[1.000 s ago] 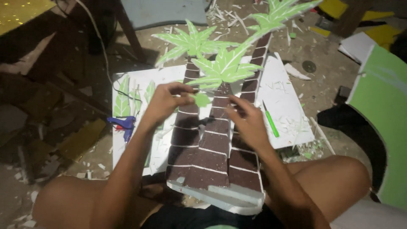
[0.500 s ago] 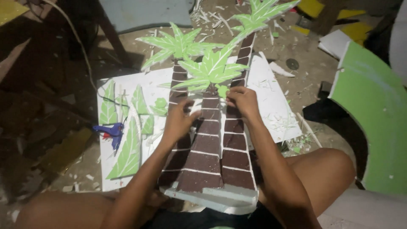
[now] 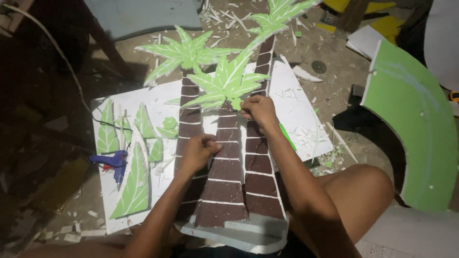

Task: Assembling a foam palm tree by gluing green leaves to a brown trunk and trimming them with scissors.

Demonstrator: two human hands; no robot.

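— Far left? Blue glue gun [image 3: 112,160] lying on white foam sheet [image 3: 158,100], beside loose green leaf cut-outs [image 3: 131,184].
— Left hand [image 3: 198,152]? Moved down since a second ago; fingers curled, pressing brown-and-white foam palm trunk [image 3: 224,184].
— Right hand [image 3: 258,111]? Shifted up, fingers pinching green leaf crown [image 3: 224,86] at trunk top.

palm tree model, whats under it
Under the palm tree model lies a white board with loose green leaf cutouts and a blue glue gun; the board's middle is covered.

Bare forearms and bare knees; no sleeves, gloves or jewellery show.
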